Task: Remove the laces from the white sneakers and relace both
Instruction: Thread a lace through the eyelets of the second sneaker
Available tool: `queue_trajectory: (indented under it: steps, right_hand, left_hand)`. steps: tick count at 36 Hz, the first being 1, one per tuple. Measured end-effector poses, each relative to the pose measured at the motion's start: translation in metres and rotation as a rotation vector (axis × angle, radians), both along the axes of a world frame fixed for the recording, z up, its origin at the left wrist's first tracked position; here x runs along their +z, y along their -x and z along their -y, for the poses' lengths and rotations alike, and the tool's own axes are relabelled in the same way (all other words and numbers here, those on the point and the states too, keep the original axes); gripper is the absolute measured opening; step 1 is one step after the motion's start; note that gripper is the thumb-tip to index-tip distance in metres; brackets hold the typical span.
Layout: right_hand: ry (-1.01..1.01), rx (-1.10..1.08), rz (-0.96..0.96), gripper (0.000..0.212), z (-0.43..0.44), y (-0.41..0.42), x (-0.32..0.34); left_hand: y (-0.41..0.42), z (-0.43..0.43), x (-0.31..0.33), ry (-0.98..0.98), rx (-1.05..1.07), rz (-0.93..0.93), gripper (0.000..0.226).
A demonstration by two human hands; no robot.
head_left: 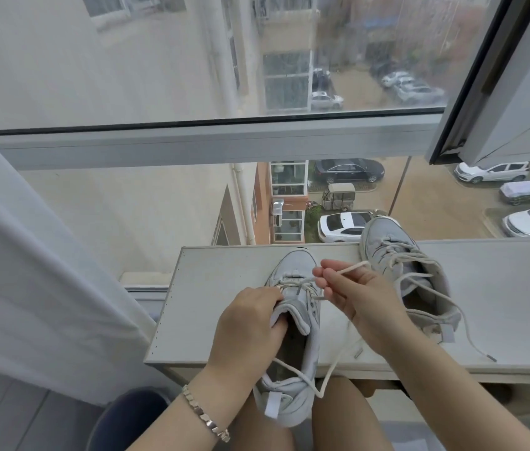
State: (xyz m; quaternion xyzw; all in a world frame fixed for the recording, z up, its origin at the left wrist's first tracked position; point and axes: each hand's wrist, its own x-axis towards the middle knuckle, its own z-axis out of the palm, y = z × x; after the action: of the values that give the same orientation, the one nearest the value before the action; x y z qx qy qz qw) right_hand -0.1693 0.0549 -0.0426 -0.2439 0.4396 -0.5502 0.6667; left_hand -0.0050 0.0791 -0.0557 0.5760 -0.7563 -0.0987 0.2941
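1. Near sneaker [302,307]: white, at the centre of the pale tabletop [218,288]. The toe points far and the heel overhangs the near edge above your lap. It is laced only through the eyelets nearest the toe.

2. White lace [338,359]: threaded through those far eyelets. One strand rises to your right hand, then drops past the near edge, with its tip hanging just right of the heel. Another strand crosses the shoe's opening.

3. Left hand [250,323]: your grip is clenched on the near sneaker's tongue, fingers curled into the opening. A metal link bracelet [205,415] sits on this wrist.

4. Right hand [354,297]: your grip pinches the white lace between thumb and fingertips, just above and to the right of the laced eyelets.

5. Far sneaker [384,245]: white, to the right of the first and farther away, not touching it. The toe is tilted up against the window glass and the heel points near-right. Your right hand partly hides it.

6. Loose lace [452,307]: slack through the far sneaker. One end trails right and near across the tabletop, and its tip lies close to the near edge.

7. Surroundings: a white curtain [29,255] on the left, a window frame [192,144] across the far side, and parked cars [348,170] on the street below.
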Motion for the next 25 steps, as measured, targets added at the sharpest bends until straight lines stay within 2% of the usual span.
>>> queue_trajectory:
  steps: [7, 13, 18, 20, 22, 25]
  right_hand:
    - [0.017, -0.010, -0.329, 0.008, -0.007, -0.001, -0.013]
    - [0.148, 0.071, -0.849, 0.010, -0.004, 0.001, -0.008]
    - [0.243, 0.193, -1.053, 0.005, 0.004, 0.001, -0.008]
    - [0.277, 0.249, -1.139, 0.013, 0.007, 0.000, -0.004]
    - [0.302, 0.329, -1.224, 0.031, 0.011, -0.001, -0.001]
    - [0.305, 0.432, -1.275, 0.033, 0.016, -0.002, 0.000]
  left_hand:
    - [-0.001, 0.001, -0.002, 0.031, -0.001, 0.025, 0.029]
    - [-0.001, 0.002, -0.003, 0.059, -0.011, 0.063, 0.029]
    - [-0.002, 0.002, -0.003, 0.064, -0.019, 0.061, 0.029]
    - [-0.002, 0.002, -0.003, 0.061, -0.025, 0.058, 0.028]
    - [-0.002, 0.003, -0.004, 0.059, -0.029, 0.058, 0.026]
    - [-0.003, 0.002, -0.004, 0.067, -0.041, 0.060, 0.024]
